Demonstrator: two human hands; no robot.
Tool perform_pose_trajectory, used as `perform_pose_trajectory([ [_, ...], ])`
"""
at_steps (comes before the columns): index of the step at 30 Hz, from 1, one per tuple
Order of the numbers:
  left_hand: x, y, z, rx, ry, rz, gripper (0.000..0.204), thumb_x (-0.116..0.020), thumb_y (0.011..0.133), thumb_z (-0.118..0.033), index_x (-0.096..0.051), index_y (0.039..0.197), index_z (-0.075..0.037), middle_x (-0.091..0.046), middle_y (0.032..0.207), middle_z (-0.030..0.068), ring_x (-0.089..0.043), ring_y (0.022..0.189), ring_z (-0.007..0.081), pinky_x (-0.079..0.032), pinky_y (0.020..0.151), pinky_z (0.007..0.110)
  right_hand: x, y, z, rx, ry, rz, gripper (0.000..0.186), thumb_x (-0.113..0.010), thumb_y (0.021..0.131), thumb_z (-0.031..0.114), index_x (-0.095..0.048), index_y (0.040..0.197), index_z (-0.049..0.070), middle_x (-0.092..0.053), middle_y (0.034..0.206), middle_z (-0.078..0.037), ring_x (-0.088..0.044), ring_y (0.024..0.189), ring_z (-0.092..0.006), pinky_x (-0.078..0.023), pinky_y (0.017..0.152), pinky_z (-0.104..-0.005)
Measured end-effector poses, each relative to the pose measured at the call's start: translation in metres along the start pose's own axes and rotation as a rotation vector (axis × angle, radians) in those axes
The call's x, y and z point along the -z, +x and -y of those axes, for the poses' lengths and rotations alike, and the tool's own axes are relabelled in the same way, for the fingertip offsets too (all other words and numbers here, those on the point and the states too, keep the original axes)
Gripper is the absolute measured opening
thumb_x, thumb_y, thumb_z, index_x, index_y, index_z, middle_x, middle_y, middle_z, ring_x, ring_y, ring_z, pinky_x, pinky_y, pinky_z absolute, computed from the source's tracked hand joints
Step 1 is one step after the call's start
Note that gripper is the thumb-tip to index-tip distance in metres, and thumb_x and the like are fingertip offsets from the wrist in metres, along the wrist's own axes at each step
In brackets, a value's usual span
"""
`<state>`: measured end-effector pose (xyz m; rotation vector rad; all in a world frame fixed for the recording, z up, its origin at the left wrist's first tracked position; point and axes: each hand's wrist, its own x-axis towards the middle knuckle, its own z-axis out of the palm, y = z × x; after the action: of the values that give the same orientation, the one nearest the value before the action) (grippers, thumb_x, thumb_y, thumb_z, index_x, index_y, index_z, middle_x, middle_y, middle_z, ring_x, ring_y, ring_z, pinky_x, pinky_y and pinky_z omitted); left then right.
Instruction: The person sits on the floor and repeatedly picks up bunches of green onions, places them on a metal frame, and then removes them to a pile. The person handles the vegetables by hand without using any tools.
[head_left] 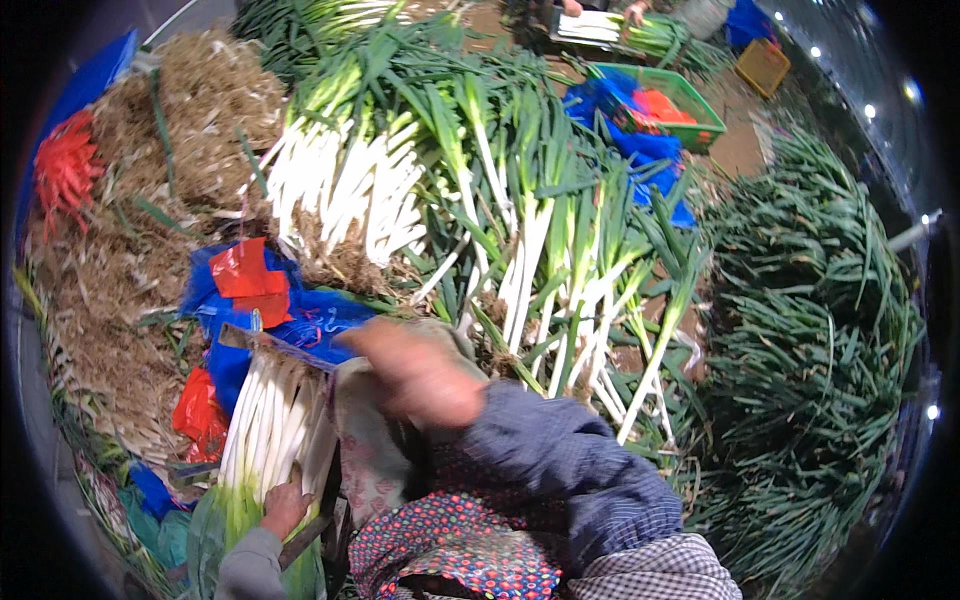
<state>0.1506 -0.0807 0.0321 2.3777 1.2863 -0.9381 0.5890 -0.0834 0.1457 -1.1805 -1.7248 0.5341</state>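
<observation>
A thick bundle of leeks (262, 425) lies in front of me at the lower left, white stems pointing away and green leaves toward me. My left hand (287, 507) is closed over its stems, near where white turns to green. A narrow, flat board or metal edge (270, 343) stands across the far ends of the stems. Smeared by motion, my right hand (420, 375) hangs to the right of that edge, above my lap. Its fingers are too blurred to show whether they hold anything.
Trimmed brown roots (110, 310) are heaped at the left. Loose leeks (350, 190) spread ahead, with a large green pile (810, 370) at the right. Blue netting (325, 312) and red plastic (245, 270) lie nearby. Beyond is a green crate (715, 128); another person's hands (635, 12) hold leeks.
</observation>
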Motion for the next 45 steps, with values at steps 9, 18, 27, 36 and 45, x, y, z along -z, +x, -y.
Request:
perform_pose_trajectory([
  [9,0.011,-0.009,-0.011,0.089,-0.061,-0.002,0.079,-0.071,0.079,-0.028,-0.032,0.142,-0.002,-0.064,0.076,0.0259,-0.063,0.073,0.0438,-0.048,0.068,0.053,0.148,-0.442,-0.115,-1.748,-0.129,-0.678,0.039,-0.061,0.087,0.033,-0.066,0.090,-0.005,-0.063,0.070,-0.017,-0.060,0.057,-0.0263,-0.047,0.054,-0.0398],
  [18,0.015,0.007,0.004,0.060,-0.185,-0.015,0.054,-0.068,0.077,-0.023,-0.051,0.125,-0.003,-0.065,0.081,0.0243,-0.063,0.079,0.0427,-0.049,0.070,0.051,0.068,-0.600,-0.115,-1.861,-0.352,-0.453,0.043,-0.060,0.085,0.036,-0.063,0.098,-0.005,-0.065,0.098,-0.028,-0.060,0.095,-0.0457,-0.047,0.084,-0.0499],
  [27,0.030,-0.004,0.004,0.090,-0.278,0.015,0.041,-0.061,0.078,-0.024,-0.058,0.112,-0.001,-0.065,0.084,0.0252,-0.062,0.083,0.0427,-0.048,0.075,0.050,0.066,-0.549,-0.119,-1.673,0.039,-0.830,0.041,-0.068,0.082,0.018,-0.053,0.112,-0.006,-0.064,0.102,-0.025,-0.065,0.090,-0.0329,-0.051,0.080,-0.0396],
  [36,0.049,0.003,-0.019,0.129,-0.380,-0.053,0.039,-0.061,0.077,-0.024,-0.059,0.108,0.000,-0.065,0.072,0.0227,-0.064,0.067,0.0387,-0.051,0.061,0.045,0.189,-0.533,-0.125,-1.742,-0.713,-0.405,0.055,-0.068,0.081,0.025,-0.050,0.127,0.000,-0.056,0.121,-0.026,-0.054,0.113,-0.0398,-0.044,0.097,-0.0448],
  [45,0.049,-0.005,-0.017,0.177,-0.544,-0.106,0.034,-0.061,0.081,-0.023,-0.060,0.107,0.000,-0.065,0.068,0.0203,-0.065,0.063,0.0353,-0.051,0.060,0.043,0.114,-0.378,-0.241,-1.624,-0.147,-0.399,0.077,-0.071,0.079,0.045,-0.043,0.127,-0.009,-0.054,0.125,-0.030,-0.054,0.116,-0.0403,-0.044,0.098,-0.0439],
])
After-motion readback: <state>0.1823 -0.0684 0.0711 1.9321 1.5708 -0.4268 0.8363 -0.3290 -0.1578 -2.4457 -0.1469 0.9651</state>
